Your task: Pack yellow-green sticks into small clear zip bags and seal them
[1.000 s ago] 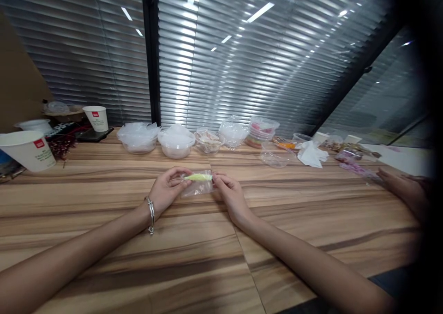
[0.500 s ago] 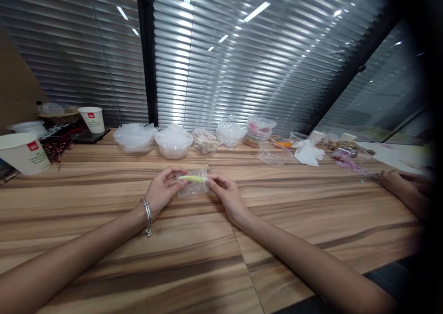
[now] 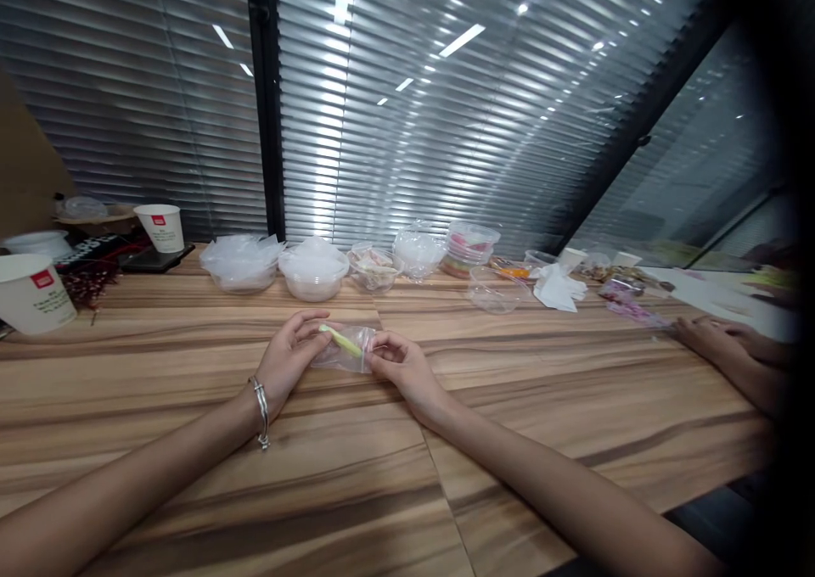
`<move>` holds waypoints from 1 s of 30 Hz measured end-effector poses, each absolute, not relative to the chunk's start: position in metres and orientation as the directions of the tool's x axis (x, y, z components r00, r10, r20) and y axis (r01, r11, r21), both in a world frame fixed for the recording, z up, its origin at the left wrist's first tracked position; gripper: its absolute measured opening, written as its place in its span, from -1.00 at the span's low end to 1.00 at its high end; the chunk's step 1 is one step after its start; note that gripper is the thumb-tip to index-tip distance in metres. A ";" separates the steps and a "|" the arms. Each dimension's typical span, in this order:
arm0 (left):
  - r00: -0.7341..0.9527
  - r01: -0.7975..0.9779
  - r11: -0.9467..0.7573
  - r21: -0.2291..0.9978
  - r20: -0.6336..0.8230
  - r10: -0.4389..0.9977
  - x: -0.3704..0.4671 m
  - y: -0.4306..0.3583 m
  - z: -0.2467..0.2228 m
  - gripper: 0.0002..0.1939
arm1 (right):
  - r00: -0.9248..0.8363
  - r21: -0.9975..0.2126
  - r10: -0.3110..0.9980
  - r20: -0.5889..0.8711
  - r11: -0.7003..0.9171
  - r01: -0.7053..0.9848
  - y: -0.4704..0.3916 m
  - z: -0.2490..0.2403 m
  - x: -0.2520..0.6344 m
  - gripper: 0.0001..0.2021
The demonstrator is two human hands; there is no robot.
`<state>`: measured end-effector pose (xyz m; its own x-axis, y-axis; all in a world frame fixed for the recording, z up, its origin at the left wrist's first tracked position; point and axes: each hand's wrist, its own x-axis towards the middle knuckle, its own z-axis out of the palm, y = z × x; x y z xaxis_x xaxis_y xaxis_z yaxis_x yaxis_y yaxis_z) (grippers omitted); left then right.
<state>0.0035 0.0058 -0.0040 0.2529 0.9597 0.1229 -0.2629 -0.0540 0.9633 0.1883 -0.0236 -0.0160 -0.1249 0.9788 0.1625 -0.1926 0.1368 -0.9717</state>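
Between my hands, just over the wooden table [image 3: 306,467], is a small clear zip bag [image 3: 347,361]. A slim yellow-green item [image 3: 342,340] lies slantwise in it, its left end higher; I cannot make out its kind. My left hand [image 3: 291,355], with a silver bangle [image 3: 261,413] at the wrist, pinches the bag's left side between thumb and fingers. At the right end, by the zip edge, my right hand [image 3: 404,373] grips the bag with thumb and fingertips.
Along the back stand lidded plastic bowls [image 3: 313,284], a stack of clear tubs [image 3: 469,250] and crumpled white tissue [image 3: 560,285]. Paper cups [image 3: 160,227] are at the left. Another person's hands [image 3: 719,339] work at the far right near purple pieces [image 3: 630,307].
The yellow-green item has turned from nearly level to slanting down rightward. Both hands and the bag have shifted slightly left and down in view, along with a small camera shift.
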 end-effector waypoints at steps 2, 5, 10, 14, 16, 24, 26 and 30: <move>0.253 -0.262 -0.044 0.964 0.113 0.961 0.003 0.007 -0.006 -0.58 | -0.140 -0.970 0.976 0.166 0.136 -0.202 -0.023 -0.016 0.188 -0.85; 0.244 -0.270 -0.042 0.962 0.111 0.963 0.002 0.008 -0.007 -0.60 | -0.134 -0.971 0.977 0.169 0.141 -0.192 -0.023 -0.017 0.189 -0.85; 0.240 -0.282 -0.047 0.958 0.118 0.964 0.001 0.007 -0.006 -0.61 | -0.151 -0.979 0.980 0.130 0.103 -0.176 -0.023 -0.016 0.188 -0.79; 0.250 -0.276 -0.049 0.960 0.121 0.961 0.002 0.006 -0.005 -0.58 | -0.150 -0.981 0.976 0.160 0.140 -0.136 -0.024 -0.015 0.187 -0.80; 0.243 -0.279 -0.053 0.959 0.123 0.962 0.002 0.006 -0.004 -0.55 | -0.147 -0.980 0.975 0.164 0.145 -0.134 -0.024 -0.015 0.186 -0.79; 0.213 -0.272 -0.052 0.961 0.113 0.971 0.001 0.007 -0.005 -0.62 | -0.135 -0.984 0.977 0.167 0.158 -0.076 -0.024 -0.015 0.188 -0.90; 0.219 -0.294 -0.055 0.954 0.124 0.968 0.001 0.007 -0.006 -0.63 | -0.165 -0.984 0.970 0.180 0.178 -0.025 -0.024 -0.015 0.188 -0.90; 0.241 -0.308 -0.042 0.950 0.120 0.963 0.001 0.007 -0.007 -0.62 | -0.217 -0.976 0.955 0.202 0.216 0.040 -0.025 -0.014 0.190 -0.87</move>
<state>0.0008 0.0068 -0.0068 0.2405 0.9632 0.1203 -0.3084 -0.0416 0.9503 0.1897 -0.0249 -0.0140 -0.2172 0.9549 0.2024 0.0403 0.2159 -0.9756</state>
